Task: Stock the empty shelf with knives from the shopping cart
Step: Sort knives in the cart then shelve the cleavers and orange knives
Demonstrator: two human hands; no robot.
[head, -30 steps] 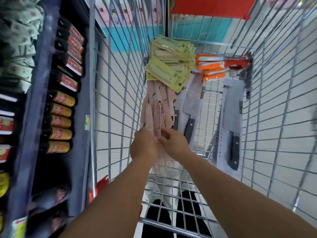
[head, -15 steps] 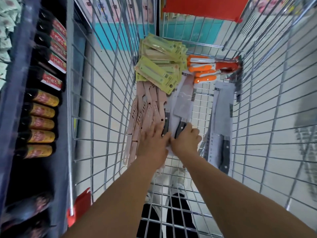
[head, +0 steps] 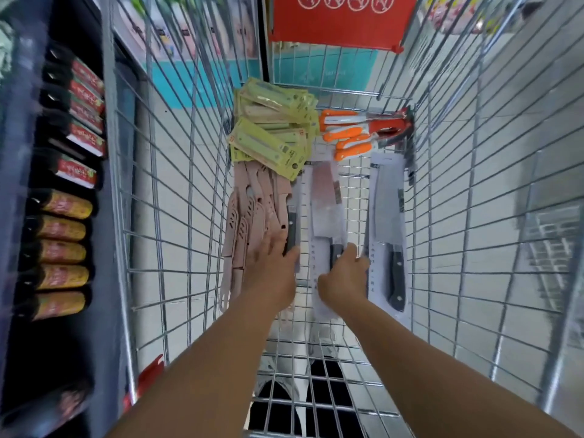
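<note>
I look down into a wire shopping cart (head: 177,216) that holds several kinds of knives. Pink sheathed knives (head: 252,213) lie at the left, and green-carded knives (head: 271,131) are piled behind them. Orange-handled knives (head: 350,134) rest at the back right. Packaged cleavers lie in the middle (head: 325,203) and at the right (head: 388,226). My left hand (head: 271,273) rests flat on a black-handled knife beside the pink ones, fingers spread. My right hand (head: 344,279) curls around the handle end of the middle cleaver pack.
A dark shelf (head: 19,184) at the left carries rows of bottles with red labels (head: 83,134) and yellow labels (head: 63,229). A red sign (head: 341,20) hangs on the cart's far end. My shoes show through the cart floor on pale tiles.
Both hands left the pink knives and moved right and forward onto the black-handled cleaver packs. The right hand has closed on the middle pack. The view shifted left.
</note>
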